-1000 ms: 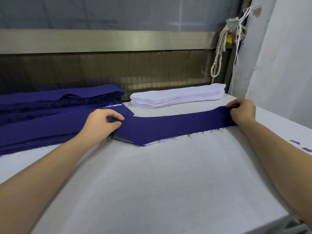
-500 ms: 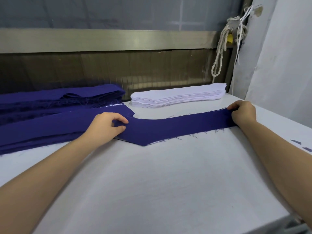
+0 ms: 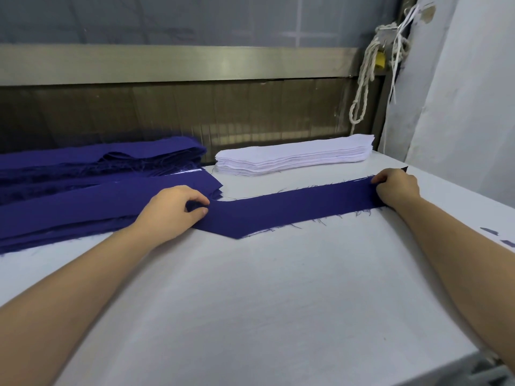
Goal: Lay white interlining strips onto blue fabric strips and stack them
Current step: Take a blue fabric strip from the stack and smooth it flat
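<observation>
A long blue fabric strip [image 3: 281,208] with a bent shape and frayed edges lies flat across the middle of the white table [image 3: 264,296]. My left hand [image 3: 174,210] pinches its left end between thumb and fingers. My right hand [image 3: 397,188] grips its right end with curled fingers. A stack of white interlining strips [image 3: 295,158] sits behind it, untouched. On the left lies a pile of blue strips [image 3: 69,201], with a sliver of white interlining showing at its top edge.
Further folded blue fabric [image 3: 106,158] is heaped at the back left against a metal and dark panel wall. A white rope [image 3: 365,76] hangs at the back right. Small blue scraps [image 3: 498,235] lie near the table's right edge.
The strip, slightly lifted and showing a white underside edge a second ago, now lies flat on the table. Both hands have shifted a little away from me with it.
</observation>
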Demonstrator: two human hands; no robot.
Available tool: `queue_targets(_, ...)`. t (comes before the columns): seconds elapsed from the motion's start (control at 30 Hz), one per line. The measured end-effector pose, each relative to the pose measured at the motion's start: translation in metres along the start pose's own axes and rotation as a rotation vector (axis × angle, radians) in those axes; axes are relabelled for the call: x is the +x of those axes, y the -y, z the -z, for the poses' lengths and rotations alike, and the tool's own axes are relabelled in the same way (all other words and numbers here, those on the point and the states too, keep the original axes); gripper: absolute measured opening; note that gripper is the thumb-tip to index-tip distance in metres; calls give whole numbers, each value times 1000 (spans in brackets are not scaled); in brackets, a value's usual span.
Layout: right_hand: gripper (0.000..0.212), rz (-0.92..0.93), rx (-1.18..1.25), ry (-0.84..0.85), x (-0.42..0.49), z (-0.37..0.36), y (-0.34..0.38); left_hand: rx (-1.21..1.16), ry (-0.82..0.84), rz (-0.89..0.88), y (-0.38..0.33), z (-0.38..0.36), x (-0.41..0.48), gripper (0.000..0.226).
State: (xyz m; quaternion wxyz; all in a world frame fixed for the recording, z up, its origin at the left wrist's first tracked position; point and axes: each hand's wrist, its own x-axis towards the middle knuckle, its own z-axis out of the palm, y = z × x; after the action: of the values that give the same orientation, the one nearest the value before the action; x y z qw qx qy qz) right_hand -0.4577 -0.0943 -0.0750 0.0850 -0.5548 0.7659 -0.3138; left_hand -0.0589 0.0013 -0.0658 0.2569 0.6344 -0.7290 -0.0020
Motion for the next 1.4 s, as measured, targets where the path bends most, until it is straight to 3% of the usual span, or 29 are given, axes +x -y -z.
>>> queue_targets(0.33, 40, -28, -308, -10, -3, -4, 3, 173, 261, -33, -5, 5, -1, 40)
queue_targets(0.8, 40, -32, -304, 32, -1, -5, 4, -15, 158, -36, -11, 6, -4, 37)
queue_targets(1.13, 48, 228, -71, -77, -7, 0, 8, -226, 46, 120, -14, 10, 0, 28)
queue_targets(1.3, 51, 246, 176, -145, -11, -1, 16, -240, -8, 175, -11, 12, 2, 29)
queue_targets(1.4, 52, 201, 333, -173, -12, -1, 22, -390, -102, 245, -8, 14, 5, 29)
